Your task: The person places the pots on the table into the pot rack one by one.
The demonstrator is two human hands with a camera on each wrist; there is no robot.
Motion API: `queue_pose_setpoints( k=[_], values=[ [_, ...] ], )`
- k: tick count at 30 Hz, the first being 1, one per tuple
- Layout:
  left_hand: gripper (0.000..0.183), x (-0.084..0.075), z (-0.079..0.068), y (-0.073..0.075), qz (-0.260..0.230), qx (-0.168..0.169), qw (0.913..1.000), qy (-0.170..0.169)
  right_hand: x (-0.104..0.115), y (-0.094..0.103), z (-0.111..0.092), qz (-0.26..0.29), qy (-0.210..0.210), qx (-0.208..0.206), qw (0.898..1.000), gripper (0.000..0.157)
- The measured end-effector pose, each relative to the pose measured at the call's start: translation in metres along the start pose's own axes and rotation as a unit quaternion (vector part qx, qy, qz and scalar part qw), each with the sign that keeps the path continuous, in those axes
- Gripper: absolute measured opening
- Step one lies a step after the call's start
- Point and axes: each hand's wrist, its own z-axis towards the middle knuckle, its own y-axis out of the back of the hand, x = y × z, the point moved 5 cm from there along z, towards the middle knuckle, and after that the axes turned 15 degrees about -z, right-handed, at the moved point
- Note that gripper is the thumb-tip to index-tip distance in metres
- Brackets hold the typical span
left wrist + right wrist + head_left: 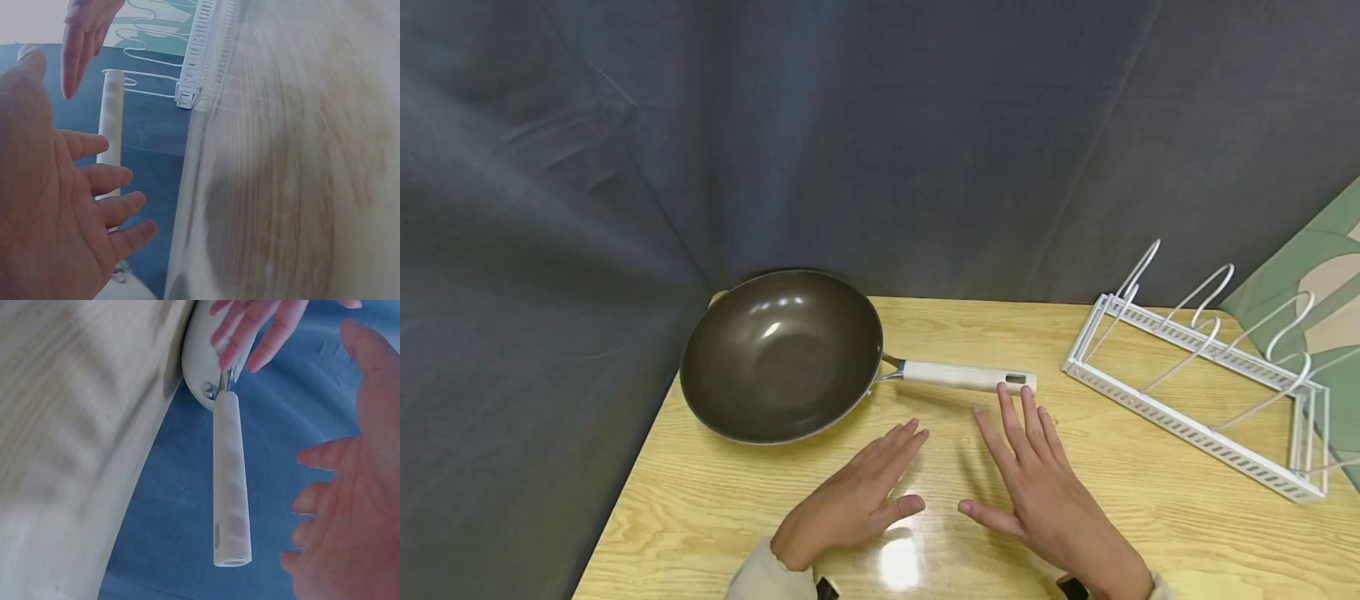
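A wok (782,358) with a dark brown inside sits at the table's back left, its white handle (955,375) pointing right. In the right wrist view the wok's pale outside (203,356) and the handle's end show. My left hand (857,492) hovers in front of the wok, fingers straight and thumb spread, holding nothing. To its right, my right hand (1037,483) has its fingers fanned out; the fingertips overlap the handle's end in the head view. Both palms are bare in the wrist views, with the left palm (56,206) facing the handle side.
A white wire rack (1195,400) with several upright loops stands at the table's right. The wooden table (685,517) meets a dark cloth (887,150) along its back and left edges. A green patterned surface (1330,275) lies beyond the rack.
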Motion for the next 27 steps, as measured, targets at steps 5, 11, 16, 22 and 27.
queue_pose_setpoints(
  k=[5,11,16,22,27],
  values=[
    [0.067,0.008,0.007,-0.003,-0.068,0.009,0.9975,0.018,-0.005,0.002,0.004,-0.004,0.006,-0.009,1.000,0.097],
    [0.062,0.016,0.018,-0.006,-0.156,0.026,0.9863,0.046,-0.017,-0.001,0.010,-0.013,0.001,0.007,1.000,0.094],
    [0.056,0.020,0.034,-0.010,-0.236,0.026,0.9701,0.051,-0.031,0.001,0.019,-0.030,-0.028,0.001,0.999,0.090],
    [0.051,0.027,0.046,-0.014,-0.318,0.010,0.9458,0.065,-0.040,0.003,0.027,-0.042,-0.039,-0.007,0.998,0.088],
    [0.057,0.033,0.050,-0.013,-0.373,-0.001,0.9231,0.094,-0.046,0.001,0.032,-0.039,-0.054,0.013,0.998,0.090]
  ],
)
